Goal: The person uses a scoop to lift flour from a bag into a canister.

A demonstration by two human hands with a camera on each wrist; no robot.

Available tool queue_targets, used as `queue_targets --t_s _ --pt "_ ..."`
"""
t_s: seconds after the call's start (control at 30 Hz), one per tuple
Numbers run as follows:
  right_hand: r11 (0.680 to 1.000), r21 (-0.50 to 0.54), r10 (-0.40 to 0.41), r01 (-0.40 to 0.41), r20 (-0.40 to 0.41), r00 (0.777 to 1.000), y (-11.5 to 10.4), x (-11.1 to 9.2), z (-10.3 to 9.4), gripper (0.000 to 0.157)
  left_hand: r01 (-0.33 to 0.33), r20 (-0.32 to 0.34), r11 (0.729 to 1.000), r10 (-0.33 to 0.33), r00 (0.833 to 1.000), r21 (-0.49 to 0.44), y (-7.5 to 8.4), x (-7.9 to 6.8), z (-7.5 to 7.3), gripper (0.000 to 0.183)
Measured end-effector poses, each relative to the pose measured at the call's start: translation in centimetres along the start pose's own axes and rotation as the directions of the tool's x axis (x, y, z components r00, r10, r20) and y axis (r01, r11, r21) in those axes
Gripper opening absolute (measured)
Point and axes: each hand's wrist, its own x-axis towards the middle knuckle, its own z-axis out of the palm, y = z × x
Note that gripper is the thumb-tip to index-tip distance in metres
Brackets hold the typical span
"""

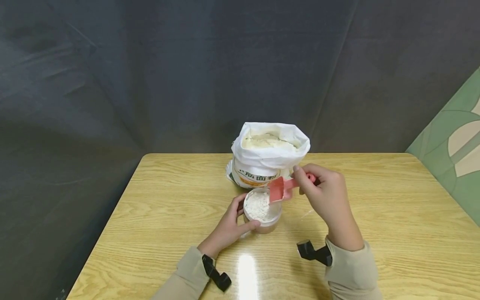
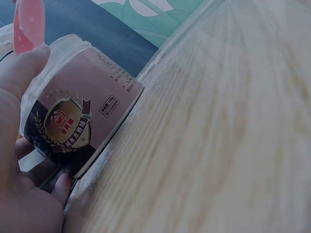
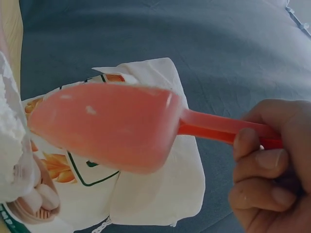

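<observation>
My left hand [image 1: 229, 227] grips a round plastic tub [image 1: 267, 228] from its left side, thumb at the near wall and fingers around the far left. White powder [image 1: 258, 206] fills the tub almost to its rim. In the left wrist view the tub's pink and dark label [image 2: 97, 97] shows. My right hand [image 1: 330, 193] holds a pink scoop [image 3: 107, 128] by its handle, with the scoop's blade tilted over the tub's right rim. Behind the tub stands an open white flour bag [image 1: 258, 160], its top folded outward and pale flour [image 1: 267, 141] inside.
Everything stands on a wood-grain table [image 1: 168, 200]. A dark cloth [image 1: 240, 62] hangs behind its back edge, and a green patterned surface [image 1: 450, 141] lies at the right. A little spilled powder [image 1: 307, 214] marks the table right of the tub.
</observation>
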Motion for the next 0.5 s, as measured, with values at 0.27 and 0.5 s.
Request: queue_targets --t_s 0.27,0.5 --pt "0.978 0.17 0.141 -0.125 -0.089 0.986 -0.7 0.0 -0.8 0.023 0.013 -0.003 1.0 -0.013 1.0 0.001 -0.2 -0.1 -0.1 0.081" --pt "0.871 0.464 0.277 -0.161 -0.195 0.941 -1.4 0.6 -2.1 0.025 0.001 0.01 1.0 -0.001 1.0 -0.019 -0.2 0.0 0.0 0.081"
